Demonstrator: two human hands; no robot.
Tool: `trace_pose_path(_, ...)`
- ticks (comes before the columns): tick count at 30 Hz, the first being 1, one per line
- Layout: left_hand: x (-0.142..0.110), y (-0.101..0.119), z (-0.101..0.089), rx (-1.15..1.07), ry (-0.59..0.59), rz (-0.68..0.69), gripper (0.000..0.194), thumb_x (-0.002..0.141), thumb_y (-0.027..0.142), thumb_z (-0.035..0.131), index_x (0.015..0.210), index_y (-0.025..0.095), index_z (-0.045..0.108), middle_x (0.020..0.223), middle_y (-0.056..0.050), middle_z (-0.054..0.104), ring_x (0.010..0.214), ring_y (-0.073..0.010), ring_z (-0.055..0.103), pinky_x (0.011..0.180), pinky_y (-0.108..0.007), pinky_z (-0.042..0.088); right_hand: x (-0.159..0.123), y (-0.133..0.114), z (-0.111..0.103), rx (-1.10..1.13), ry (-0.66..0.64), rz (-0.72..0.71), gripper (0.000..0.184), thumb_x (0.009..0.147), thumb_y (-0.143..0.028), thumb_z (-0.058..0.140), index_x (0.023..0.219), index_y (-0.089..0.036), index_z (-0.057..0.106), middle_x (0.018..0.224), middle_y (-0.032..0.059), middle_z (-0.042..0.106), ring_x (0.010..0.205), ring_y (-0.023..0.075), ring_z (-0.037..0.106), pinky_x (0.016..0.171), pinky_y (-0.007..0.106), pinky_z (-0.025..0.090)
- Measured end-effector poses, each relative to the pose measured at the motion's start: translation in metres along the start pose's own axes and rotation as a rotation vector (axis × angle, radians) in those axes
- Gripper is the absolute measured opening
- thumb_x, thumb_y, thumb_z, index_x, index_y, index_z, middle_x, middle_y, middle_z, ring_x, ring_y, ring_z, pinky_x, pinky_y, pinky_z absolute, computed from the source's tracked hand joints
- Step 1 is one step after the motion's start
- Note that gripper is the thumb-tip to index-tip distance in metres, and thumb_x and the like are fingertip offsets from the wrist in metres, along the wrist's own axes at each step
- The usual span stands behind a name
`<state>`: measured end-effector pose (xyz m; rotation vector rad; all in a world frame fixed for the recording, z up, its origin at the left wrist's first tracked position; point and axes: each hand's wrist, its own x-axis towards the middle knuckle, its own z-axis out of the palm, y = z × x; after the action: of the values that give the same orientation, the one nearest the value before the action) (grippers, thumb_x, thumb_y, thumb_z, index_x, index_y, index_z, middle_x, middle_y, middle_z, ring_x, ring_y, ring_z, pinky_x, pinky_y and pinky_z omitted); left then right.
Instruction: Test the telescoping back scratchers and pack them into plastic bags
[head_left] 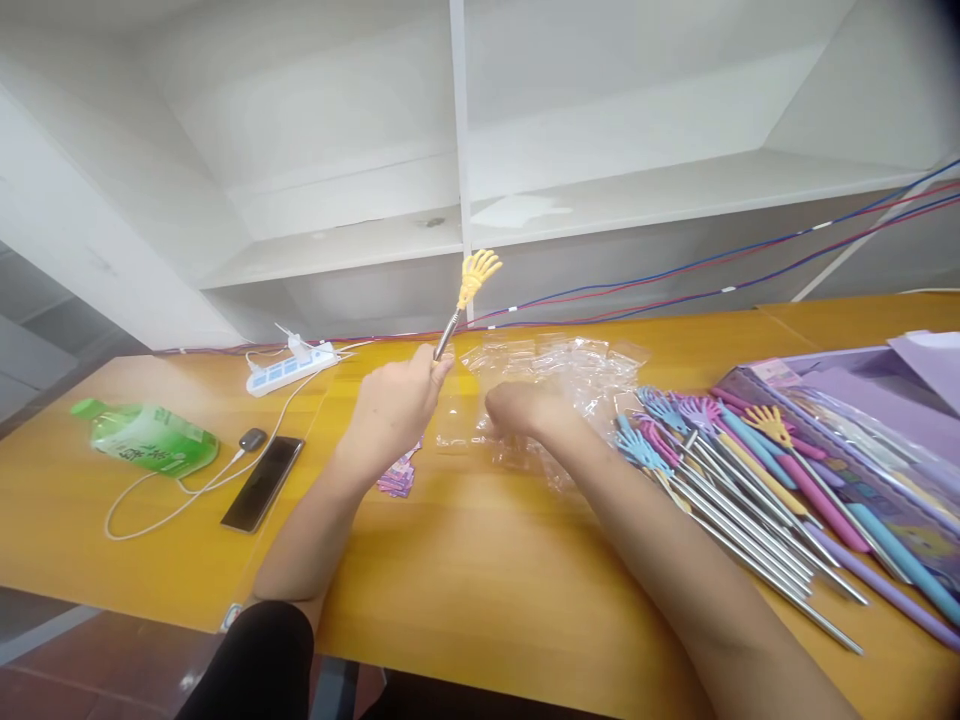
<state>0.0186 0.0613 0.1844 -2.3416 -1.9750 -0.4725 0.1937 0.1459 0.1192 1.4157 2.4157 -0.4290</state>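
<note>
In my left hand (397, 400) is a back scratcher (477, 280) with a yellow hand-shaped head and a metal rod, its head pointing up and away. My fingers are wrapped round its lower part. My right hand (521, 408) is bent down among the clear plastic bags (577, 365), its fingers curled; what they grip, if anything, I cannot make out. Under my left wrist lies a small pile of purple and pink printed cards (397, 478), partly covered. Right of my right forearm, several back scratchers (739, 500) with blue, pink, purple and yellow heads lie heaped.
A purple box (825, 400) with packed items stands at the right. On the left are a green-capped bottle (154, 437), a phone (262, 484), an earbud case (253, 439) and a power strip (292, 369) with a white cable. Blue and red wires (637, 270) run along the back.
</note>
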Motion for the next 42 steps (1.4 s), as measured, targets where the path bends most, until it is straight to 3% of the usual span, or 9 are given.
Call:
trace_pose_path(5,0.0,-0.005,0.003,-0.441,-0.146,0.035,0.046,0.113,0.051,0.036,0.077,0.023,0.044,0.061,0.003,0.06,0.052,-0.0144,0.056,0.06,-0.029,0.039,-0.022,0.007,-0.012,-0.008,0.229,-0.019,0.018,0.093,-0.012,0.062,0.103,-0.011,0.077,0.104,0.0176,0.076,0.091,0.0245,0.073,0.078,0.031,0.049)
trace_pose_path(10,0.013,-0.01,0.022,-1.204,-0.366,-0.015,0.043,0.104,0.06,0.057,0.089,0.02,0.056,0.085,-0.005,0.073,0.076,-0.0191,0.074,0.073,-0.033,0.06,-0.046,0.019,-0.025,0.095,0.759,-0.052,0.023,0.107,-0.02,0.041,0.109,-0.015,0.064,0.112,0.0152,0.069,0.088,0.0209,0.064,0.074,0.031,0.042)
trace_pose_path(13,0.02,-0.008,0.028,-1.614,-0.356,-0.047,0.039,0.103,0.055,0.064,0.088,0.02,0.054,0.104,-0.011,0.074,0.101,-0.025,0.077,0.091,-0.045,0.065,-0.051,0.017,-0.025,0.228,1.014,-0.266,0.008,0.102,-0.02,0.053,0.096,-0.019,0.058,0.108,0.0095,0.067,0.083,0.0172,0.061,0.07,0.028,0.041)
trace_pose_path(16,0.023,-0.009,0.025,-1.804,-0.369,-0.05,0.041,0.105,0.052,0.062,0.083,0.019,0.051,0.101,-0.006,0.07,0.105,-0.0235,0.076,0.1,-0.048,0.064,-0.055,0.009,-0.023,0.232,1.034,-0.542,0.011,0.102,-0.013,0.052,0.1,-0.02,0.061,0.125,0.0093,0.068,0.093,0.0152,0.065,0.074,0.026,0.046)
trace_pose_path(19,0.024,-0.011,0.022,-1.864,-0.321,-0.056,0.039,0.106,0.05,0.062,0.083,0.02,0.052,0.088,-0.001,0.066,0.091,-0.0176,0.074,0.093,-0.04,0.066,-0.06,0.001,-0.023,0.153,1.038,-0.704,0.025,0.099,-0.005,0.05,0.109,-0.021,0.066,0.129,0.0077,0.071,0.105,0.0175,0.067,0.081,0.029,0.052)
trace_pose_path(22,0.026,-0.011,0.024,-1.839,-0.13,-0.054,0.041,0.105,0.049,0.063,0.079,0.019,0.051,0.105,-0.008,0.075,0.091,-0.0178,0.074,0.081,-0.031,0.065,-0.067,-0.002,-0.026,0.049,1.023,-0.747,0.024,0.098,-0.004,0.053,0.1,-0.021,0.07,0.118,0.007,0.075,0.112,0.0219,0.066,0.092,0.037,0.056)
trace_pose_path(26,0.026,-0.004,0.032,-1.749,0.11,0.008,0.04,0.103,0.048,0.065,0.08,0.019,0.052,0.139,-0.015,0.071,0.111,-0.0236,0.073,0.082,-0.032,0.063,-0.077,-0.002,-0.03,0.069,0.971,-0.751,0.006,0.101,-0.025,0.071,0.1,-0.02,0.073,0.117,0.0078,0.076,0.124,0.0264,0.063,0.109,0.046,0.052)
trace_pose_path(30,0.019,0.009,0.039,-1.661,0.29,0.105,0.042,0.104,0.053,0.063,0.081,0.02,0.052,0.138,-0.011,0.07,0.114,-0.0219,0.073,0.097,-0.036,0.06,-0.083,-0.014,-0.03,0.287,0.972,-0.638,0.026,0.106,-0.043,0.065,0.115,-0.02,0.07,0.119,0.0092,0.074,0.12,0.0254,0.062,0.107,0.045,0.052)
trace_pose_path(42,-0.001,0.028,0.039,-1.451,0.326,0.167,0.037,0.109,0.058,0.048,0.092,0.025,0.05,0.147,-0.005,0.066,0.131,-0.0235,0.066,0.112,-0.042,0.053,-0.069,-0.039,-0.015,0.352,1.093,-0.495,0.013,0.108,-0.027,0.053,0.109,-0.018,0.062,0.114,0.0109,0.072,0.113,0.0254,0.06,0.097,0.038,0.048)
